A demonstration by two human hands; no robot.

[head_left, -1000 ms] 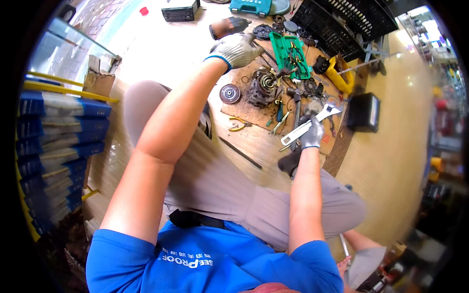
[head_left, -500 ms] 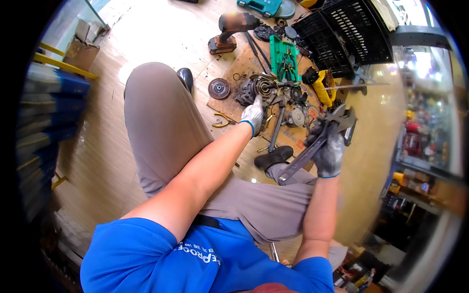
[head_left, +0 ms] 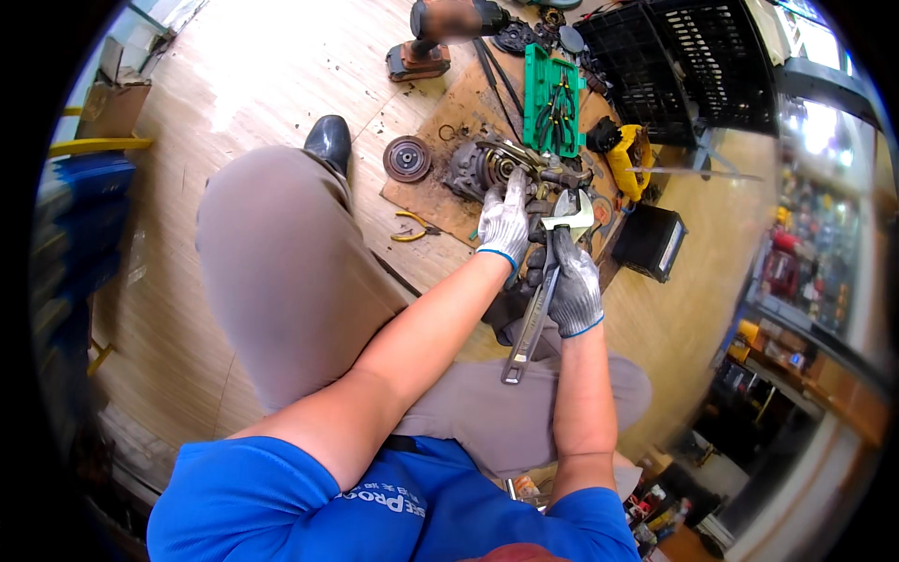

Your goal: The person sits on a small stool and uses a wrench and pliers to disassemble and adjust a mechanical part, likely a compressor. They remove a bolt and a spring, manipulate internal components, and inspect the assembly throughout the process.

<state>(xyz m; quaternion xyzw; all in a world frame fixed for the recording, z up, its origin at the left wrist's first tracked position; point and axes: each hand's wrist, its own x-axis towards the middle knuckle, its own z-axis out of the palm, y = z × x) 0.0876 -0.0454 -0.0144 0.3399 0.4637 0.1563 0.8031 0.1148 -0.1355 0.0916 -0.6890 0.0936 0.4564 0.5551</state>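
My left hand (head_left: 506,225), in a grey-white work glove with a blue cuff, rests at a round greasy metal machine part (head_left: 470,170). Its fingers are stretched out against the part's ringed end. My right hand (head_left: 576,295), in a dirtier grey glove, is wrapped round the handle of a large adjustable wrench (head_left: 535,317). The wrench's bright jaw points away from me, close to the right side of the machine part; whether it touches is hidden. Left of the part lies a round grooved pulley (head_left: 407,159). Yellow-handled pliers (head_left: 412,228) lie nearer to me.
A stained cardboard sheet (head_left: 459,112) lies under the parts. Beyond stand a green tool case (head_left: 536,89) with pliers and an orange-black power driver (head_left: 419,61). To the right are a yellow housing (head_left: 631,164), a black box (head_left: 646,241) and black crates (head_left: 712,70). My knee bounds the left.
My right hand has brought the wrench leftward, from beyond the cardboard's right side to beside the machine part. My left hand stays at the part. The view has shifted slightly.
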